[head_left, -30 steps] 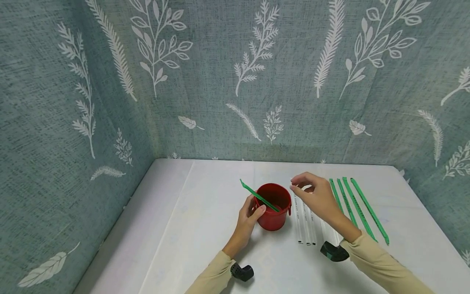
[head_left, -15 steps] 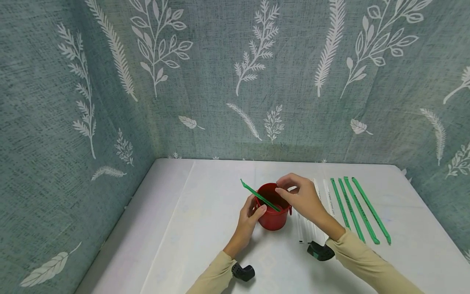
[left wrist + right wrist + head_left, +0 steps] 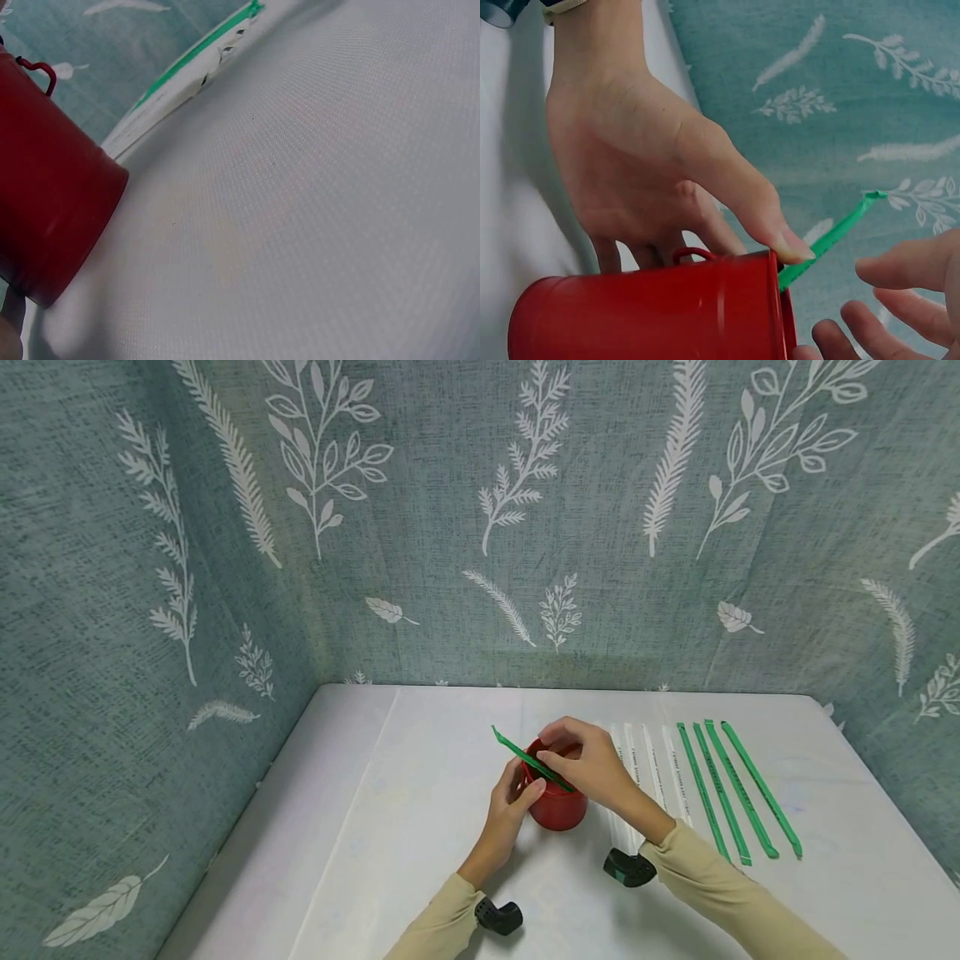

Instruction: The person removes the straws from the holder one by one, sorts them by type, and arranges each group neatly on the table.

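A small red bucket (image 3: 558, 814) stands on the white table; its side fills the left of the left wrist view (image 3: 52, 180). My left hand (image 3: 504, 818) grips it from the left, thumb at the rim. Out of its mouth leans a green straw in a printed wrapper (image 3: 510, 743), upper end to the left, close to my left thumb in the right wrist view. Over the bucket's mouth is my right hand (image 3: 592, 768), fingers loosely bent. In the right wrist view, those fingertips (image 3: 885, 270) are apart from the green straw (image 3: 832, 238), with nothing between them.
Several white wrapped straws (image 3: 652, 764) lie in a row right of the bucket, partly behind my right forearm. Beyond them on the right lie several green wrapped straws (image 3: 738, 789). A leaf-patterned cloth (image 3: 450, 527) hangs behind the table (image 3: 420, 827).
My right hand has moved left from above the white straws to over the bucket's mouth. My left hand, the bucket and the green straw in it have stayed put.
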Available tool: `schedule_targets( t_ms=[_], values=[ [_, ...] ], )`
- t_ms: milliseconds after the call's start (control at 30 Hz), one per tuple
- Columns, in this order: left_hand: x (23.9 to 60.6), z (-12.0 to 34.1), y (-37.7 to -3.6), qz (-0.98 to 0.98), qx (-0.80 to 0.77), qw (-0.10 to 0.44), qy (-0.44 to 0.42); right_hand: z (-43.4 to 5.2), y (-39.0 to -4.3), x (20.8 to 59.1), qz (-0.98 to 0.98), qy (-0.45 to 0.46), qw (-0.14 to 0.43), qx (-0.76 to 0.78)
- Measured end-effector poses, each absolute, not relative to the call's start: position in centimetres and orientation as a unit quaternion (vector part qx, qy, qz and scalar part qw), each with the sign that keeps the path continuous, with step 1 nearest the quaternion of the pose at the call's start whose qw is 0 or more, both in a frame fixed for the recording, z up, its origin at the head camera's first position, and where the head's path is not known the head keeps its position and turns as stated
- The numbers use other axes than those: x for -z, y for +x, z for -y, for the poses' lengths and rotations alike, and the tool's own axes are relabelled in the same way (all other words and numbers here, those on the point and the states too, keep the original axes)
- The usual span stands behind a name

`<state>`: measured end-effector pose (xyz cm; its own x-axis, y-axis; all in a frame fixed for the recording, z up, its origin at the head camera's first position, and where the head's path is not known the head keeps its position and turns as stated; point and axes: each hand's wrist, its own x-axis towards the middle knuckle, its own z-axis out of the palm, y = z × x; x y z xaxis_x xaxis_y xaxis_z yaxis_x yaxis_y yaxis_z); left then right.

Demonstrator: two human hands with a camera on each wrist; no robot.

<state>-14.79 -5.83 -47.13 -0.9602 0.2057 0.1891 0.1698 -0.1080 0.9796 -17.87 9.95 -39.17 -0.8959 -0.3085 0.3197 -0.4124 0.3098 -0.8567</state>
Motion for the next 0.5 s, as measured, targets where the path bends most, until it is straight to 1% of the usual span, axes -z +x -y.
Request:
schedule_targets(
  t_ms=[333, 500],
  values=[
    [47.3, 6.0, -14.7, -0.668, -0.729, 0.007, 0.145, -8.0, -18.6, 40.2, 0.808, 0.259, 0.046, -0.527],
    [47.3, 6.0, -14.8, -0.668, -0.728, 0.012, 0.153, -7.5, -18.7, 40.5, 0.814, 0.258, 0.046, -0.518]
  ],
)
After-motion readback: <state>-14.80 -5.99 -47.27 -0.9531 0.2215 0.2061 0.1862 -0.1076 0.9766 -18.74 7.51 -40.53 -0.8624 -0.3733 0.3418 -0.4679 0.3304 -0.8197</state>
